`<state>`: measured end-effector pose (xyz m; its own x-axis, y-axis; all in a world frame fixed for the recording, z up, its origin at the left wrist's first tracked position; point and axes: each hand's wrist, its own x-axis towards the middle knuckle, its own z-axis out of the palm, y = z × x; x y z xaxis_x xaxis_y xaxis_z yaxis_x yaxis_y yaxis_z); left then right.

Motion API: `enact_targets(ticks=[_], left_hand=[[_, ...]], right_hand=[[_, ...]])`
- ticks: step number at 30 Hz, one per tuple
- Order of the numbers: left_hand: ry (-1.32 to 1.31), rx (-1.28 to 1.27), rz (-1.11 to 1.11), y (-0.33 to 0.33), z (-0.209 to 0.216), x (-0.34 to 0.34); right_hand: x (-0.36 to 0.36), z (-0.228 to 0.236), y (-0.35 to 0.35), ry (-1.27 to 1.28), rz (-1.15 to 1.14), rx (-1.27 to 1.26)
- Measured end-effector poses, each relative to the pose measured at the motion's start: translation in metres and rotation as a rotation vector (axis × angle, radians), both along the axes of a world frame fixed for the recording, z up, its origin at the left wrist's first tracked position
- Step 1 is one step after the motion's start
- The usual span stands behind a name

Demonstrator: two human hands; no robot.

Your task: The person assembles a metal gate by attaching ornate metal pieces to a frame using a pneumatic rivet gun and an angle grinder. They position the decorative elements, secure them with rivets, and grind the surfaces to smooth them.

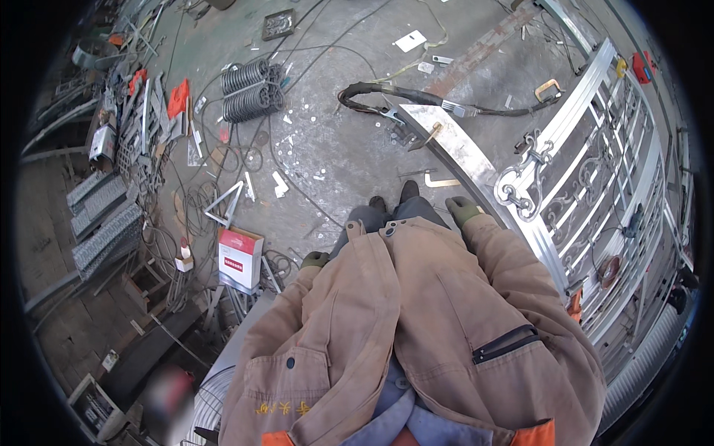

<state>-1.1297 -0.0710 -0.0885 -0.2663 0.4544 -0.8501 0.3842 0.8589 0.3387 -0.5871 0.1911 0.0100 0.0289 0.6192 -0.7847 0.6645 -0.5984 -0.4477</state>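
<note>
Both arms hang beside my tan work jacket, and both hands wear olive-green gloves. My left hand point(315, 259) shows only in part past its cuff; its fingers are too hidden to read. A red and white cardboard box point(240, 260) stands to its left. My right hand point(462, 211) has its fingers curled together, with nothing visible in them. Close beside it is the edge of a metal frame carrying a flat plate point(446, 137). An ornate silver metal gate panel point(587, 186) lies farther right, with scrollwork and bars.
Coiled ribbed black hose point(251, 91) lies on the concrete floor at far left. A thick dark cable point(416, 95) with a clamp reaches the plate. Metal offcuts point(145, 123) and loose wires clutter the left side. A C-clamp point(442, 181) lies ahead of my right hand.
</note>
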Motion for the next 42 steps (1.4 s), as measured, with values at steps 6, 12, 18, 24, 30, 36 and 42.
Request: enact_targets(ticks=[6, 12, 18, 24, 30, 36, 42], left_hand=[[0.088, -0.023, -0.174, 0.069, 0.009, -0.017], [-0.036, 0.015, -0.614, 0.161, 0.031, -0.098], [0.03, -0.093, -1.044, 0.27, 0.012, -0.141], [0.206, -0.059, -1.303, 0.373, 0.007, -0.147], [0.088, -0.015, -1.432, 0.396, 0.025, -0.004], [-0.073, 0.104, -1.713, 0.38, 0.002, 0.059], [-0.069, 0.069, -1.799, 0.373, -0.002, 0.104]], right_hand=[[0.035, -0.022, -0.068, -0.027, -0.08, -0.095], [-0.008, -0.017, -0.185, -0.021, -0.449, -0.265], [-0.162, -0.063, -0.358, -0.01, -0.732, -0.398], [-0.307, -0.048, -0.419, 0.169, -0.94, -0.488], [-0.368, -0.063, -0.436, 0.193, -1.122, -0.449], [-0.39, -0.08, -0.44, 0.248, -1.181, -0.399], [-0.354, -0.104, -0.465, 0.174, -1.183, -0.368]])
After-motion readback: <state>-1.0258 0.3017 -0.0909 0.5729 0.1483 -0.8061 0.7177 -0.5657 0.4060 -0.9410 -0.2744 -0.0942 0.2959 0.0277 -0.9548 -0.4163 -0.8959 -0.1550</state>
